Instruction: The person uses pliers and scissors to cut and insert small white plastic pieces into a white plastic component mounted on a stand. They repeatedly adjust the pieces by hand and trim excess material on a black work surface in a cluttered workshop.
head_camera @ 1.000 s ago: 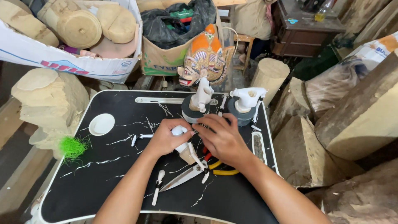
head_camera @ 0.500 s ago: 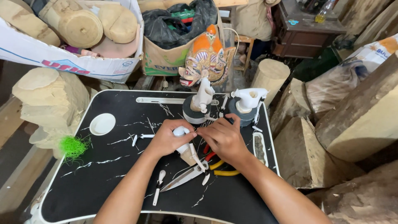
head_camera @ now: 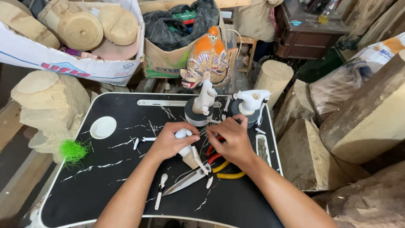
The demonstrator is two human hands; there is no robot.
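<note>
- A small white carved piece (head_camera: 184, 137) with a tan lower end sits at the middle of the black counter (head_camera: 105, 185), gripped by the left hand (head_camera: 168, 141), whose fingers curl tightly round it.
- The right hand (head_camera: 232, 141) rests just beside it, palm down, fingers bent together over the piece; what they pinch cannot be told.
- Both forearms reach in from the near edge.
- Near the hands: one knife (head_camera: 185, 180), one pair of red-and-yellow pliers (head_camera: 221, 166), one white dish (head_camera: 103, 127) to the left.
- Farther off stand two white figures (head_camera: 205, 98) on round bases and one painted mask (head_camera: 209, 57).
- Since half a second ago, both hands have stayed in place.
</note>
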